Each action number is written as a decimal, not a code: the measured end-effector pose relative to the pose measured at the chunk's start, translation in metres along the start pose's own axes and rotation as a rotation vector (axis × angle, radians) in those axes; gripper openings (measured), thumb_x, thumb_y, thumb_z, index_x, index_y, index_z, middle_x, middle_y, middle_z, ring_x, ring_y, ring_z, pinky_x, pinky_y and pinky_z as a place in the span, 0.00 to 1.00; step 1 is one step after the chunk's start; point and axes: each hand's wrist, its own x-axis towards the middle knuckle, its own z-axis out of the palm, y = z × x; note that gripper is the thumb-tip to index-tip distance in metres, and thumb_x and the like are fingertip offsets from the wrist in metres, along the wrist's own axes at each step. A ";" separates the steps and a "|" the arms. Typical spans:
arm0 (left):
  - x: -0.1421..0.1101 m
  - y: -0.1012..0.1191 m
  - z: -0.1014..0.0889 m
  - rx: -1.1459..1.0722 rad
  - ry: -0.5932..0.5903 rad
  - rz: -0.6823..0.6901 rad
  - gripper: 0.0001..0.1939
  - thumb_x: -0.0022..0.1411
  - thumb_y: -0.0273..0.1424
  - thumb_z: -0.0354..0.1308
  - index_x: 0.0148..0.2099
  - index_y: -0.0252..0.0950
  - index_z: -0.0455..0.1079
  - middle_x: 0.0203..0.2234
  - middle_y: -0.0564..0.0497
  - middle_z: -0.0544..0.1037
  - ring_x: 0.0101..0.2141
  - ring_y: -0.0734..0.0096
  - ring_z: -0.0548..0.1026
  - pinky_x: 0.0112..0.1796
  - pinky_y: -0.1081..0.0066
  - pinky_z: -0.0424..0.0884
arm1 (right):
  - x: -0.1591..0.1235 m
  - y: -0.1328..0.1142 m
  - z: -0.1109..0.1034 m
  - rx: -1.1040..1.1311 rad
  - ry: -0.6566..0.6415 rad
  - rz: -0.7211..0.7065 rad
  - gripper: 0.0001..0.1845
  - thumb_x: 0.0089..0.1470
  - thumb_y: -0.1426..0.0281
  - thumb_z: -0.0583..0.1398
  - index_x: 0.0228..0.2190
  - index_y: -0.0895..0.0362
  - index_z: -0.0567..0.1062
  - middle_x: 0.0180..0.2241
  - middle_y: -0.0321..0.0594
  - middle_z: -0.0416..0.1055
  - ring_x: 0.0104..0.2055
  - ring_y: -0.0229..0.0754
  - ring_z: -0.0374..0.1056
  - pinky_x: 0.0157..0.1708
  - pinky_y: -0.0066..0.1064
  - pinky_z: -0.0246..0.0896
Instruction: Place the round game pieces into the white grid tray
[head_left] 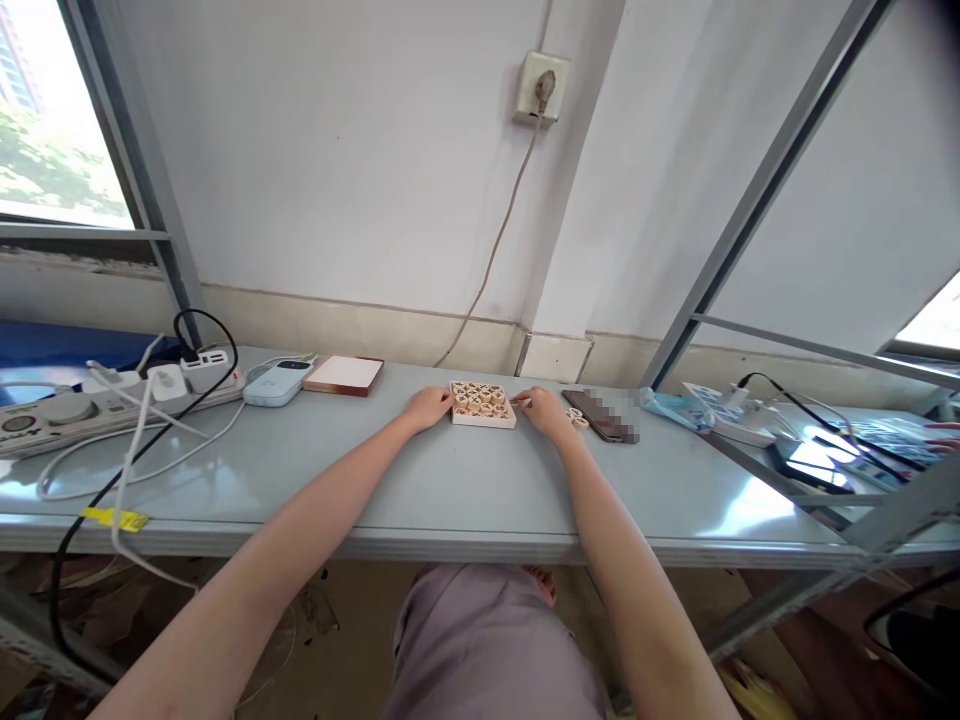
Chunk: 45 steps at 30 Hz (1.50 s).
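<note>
A small open white box [484, 421] stands on the grey desk, filled with rows of round wooden Chinese chess pieces [480, 397] bearing dark and red characters. My left hand [429, 408] is closed at the box's left wall, its fingertips gripping the edge. At the right wall is my right hand [541, 411], thumb and fingers pinched together close to the rim; whatever lies between them is too small to make out. Several loose chess pieces [577, 420] lie just right of my right hand, partly hidden by it, beside a dark phone-like object [600, 415] that is partly pixelated.
A box lid [345, 374] with a pale top and red edge lies to the left, near a light-blue power bank [277, 384]. Power strips and cables [150, 400] crowd the far left. On the right are a blue plastic packet [676, 408] and another power strip [724, 412].
</note>
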 end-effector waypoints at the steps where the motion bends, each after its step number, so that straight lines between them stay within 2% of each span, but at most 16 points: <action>1: 0.000 0.000 0.000 -0.003 0.000 0.004 0.18 0.61 0.36 0.41 0.31 0.36 0.71 0.33 0.47 0.77 0.34 0.66 0.71 0.31 0.73 0.61 | 0.000 -0.002 0.001 0.014 -0.007 -0.017 0.19 0.50 0.79 0.53 0.42 0.58 0.75 0.44 0.46 0.69 0.40 0.39 0.66 0.43 0.28 0.56; 6: 0.000 -0.001 0.001 -0.003 0.000 0.006 0.19 0.61 0.37 0.41 0.30 0.36 0.70 0.32 0.47 0.77 0.33 0.66 0.71 0.31 0.72 0.62 | -0.004 -0.008 0.004 -0.028 0.032 -0.058 0.16 0.54 0.71 0.54 0.44 0.57 0.74 0.45 0.48 0.65 0.45 0.44 0.63 0.45 0.32 0.55; 9: 0.000 -0.002 0.001 -0.005 0.003 0.006 0.19 0.61 0.38 0.41 0.29 0.37 0.70 0.32 0.47 0.77 0.33 0.66 0.71 0.31 0.72 0.62 | -0.007 -0.008 0.000 -0.080 0.070 -0.052 0.13 0.53 0.68 0.56 0.39 0.55 0.76 0.43 0.47 0.65 0.47 0.47 0.60 0.43 0.34 0.56; 12: 0.000 -0.001 0.001 -0.010 -0.004 -0.007 0.19 0.61 0.37 0.41 0.30 0.37 0.71 0.33 0.47 0.77 0.33 0.65 0.72 0.32 0.72 0.63 | -0.007 -0.007 -0.007 -0.063 0.199 0.005 0.13 0.52 0.62 0.57 0.35 0.55 0.77 0.42 0.46 0.66 0.47 0.49 0.59 0.41 0.35 0.56; 15: 0.001 -0.001 0.001 -0.006 -0.006 -0.014 0.18 0.61 0.37 0.42 0.31 0.36 0.71 0.34 0.46 0.77 0.34 0.66 0.72 0.32 0.73 0.63 | -0.005 -0.011 -0.011 0.091 0.326 0.008 0.16 0.52 0.59 0.56 0.37 0.55 0.75 0.41 0.44 0.66 0.45 0.45 0.60 0.41 0.33 0.55; 18: 0.001 -0.001 0.001 -0.006 -0.004 -0.004 0.19 0.61 0.37 0.41 0.32 0.36 0.72 0.35 0.47 0.78 0.34 0.66 0.72 0.33 0.72 0.63 | -0.002 -0.022 -0.010 0.250 0.250 -0.124 0.18 0.52 0.56 0.56 0.38 0.55 0.75 0.39 0.41 0.67 0.40 0.40 0.62 0.40 0.30 0.56; 20: 0.001 -0.001 0.001 -0.007 -0.002 0.000 0.19 0.61 0.37 0.41 0.32 0.36 0.72 0.35 0.46 0.77 0.34 0.65 0.72 0.32 0.72 0.63 | -0.001 -0.030 -0.006 0.277 0.169 -0.180 0.19 0.50 0.55 0.57 0.37 0.54 0.75 0.37 0.40 0.68 0.39 0.40 0.62 0.39 0.29 0.56; 25: 0.000 0.000 0.000 0.002 0.001 -0.009 0.20 0.61 0.38 0.40 0.31 0.36 0.71 0.34 0.46 0.77 0.34 0.65 0.72 0.33 0.72 0.63 | -0.002 -0.038 0.000 0.234 0.073 -0.188 0.18 0.49 0.56 0.58 0.38 0.54 0.75 0.36 0.39 0.70 0.40 0.41 0.62 0.38 0.29 0.55; 31: 0.001 0.000 0.001 -0.005 -0.005 -0.022 0.19 0.61 0.37 0.41 0.32 0.36 0.71 0.34 0.46 0.77 0.35 0.65 0.72 0.34 0.72 0.63 | -0.006 -0.040 -0.008 0.144 0.078 -0.174 0.16 0.50 0.57 0.58 0.37 0.53 0.75 0.36 0.39 0.71 0.41 0.43 0.62 0.40 0.33 0.53; 37: 0.001 -0.002 0.002 -0.005 0.007 0.003 0.19 0.61 0.37 0.41 0.32 0.36 0.71 0.34 0.46 0.77 0.34 0.63 0.72 0.32 0.71 0.63 | -0.009 -0.042 -0.009 0.129 0.043 -0.155 0.17 0.51 0.60 0.58 0.42 0.52 0.73 0.38 0.39 0.71 0.43 0.44 0.61 0.43 0.35 0.51; 41: 0.001 -0.002 0.002 -0.004 0.004 0.010 0.19 0.61 0.37 0.41 0.32 0.37 0.72 0.34 0.46 0.77 0.34 0.64 0.72 0.33 0.71 0.63 | -0.009 -0.042 -0.010 0.102 0.097 -0.195 0.19 0.53 0.59 0.56 0.45 0.52 0.72 0.40 0.43 0.67 0.46 0.45 0.59 0.45 0.35 0.52; 45: 0.002 -0.001 0.002 0.010 0.003 0.013 0.19 0.62 0.36 0.41 0.33 0.36 0.72 0.34 0.46 0.78 0.35 0.64 0.73 0.34 0.71 0.63 | -0.008 -0.044 -0.009 0.066 0.126 -0.252 0.17 0.56 0.60 0.52 0.44 0.46 0.74 0.45 0.42 0.62 0.47 0.45 0.56 0.48 0.36 0.50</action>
